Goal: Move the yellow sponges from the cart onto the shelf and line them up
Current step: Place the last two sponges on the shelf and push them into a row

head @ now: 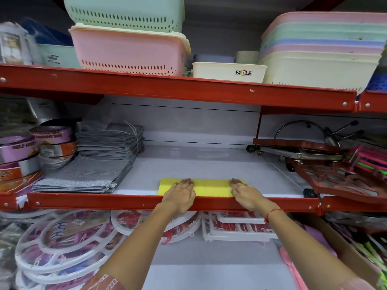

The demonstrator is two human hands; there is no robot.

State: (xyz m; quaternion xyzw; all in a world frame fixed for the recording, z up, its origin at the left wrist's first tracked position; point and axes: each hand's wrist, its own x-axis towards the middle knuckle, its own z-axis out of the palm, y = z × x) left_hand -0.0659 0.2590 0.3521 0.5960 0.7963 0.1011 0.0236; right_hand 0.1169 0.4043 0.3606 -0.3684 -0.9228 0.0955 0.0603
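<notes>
A row of yellow sponges [211, 187] lies side by side at the front edge of the middle shelf [199, 164], just behind its red rail. My left hand [181, 195] rests flat, palm down, on the left part of the row. Over the right end of the row lies my right hand [246, 195], also flat. Both hands have their fingers stretched forward and close together, pressing on the sponges rather than gripping them. How many sponges make up the row is hard to tell under the hands. The cart is out of view.
Folded grey cloths [94, 164] and tape rolls [31, 151] fill the shelf's left side. A red metal rack [326, 164] sits at the right. Pastel plastic baskets [129, 49] stand on the shelf above. White round hangers [62, 243] lie on the shelf below.
</notes>
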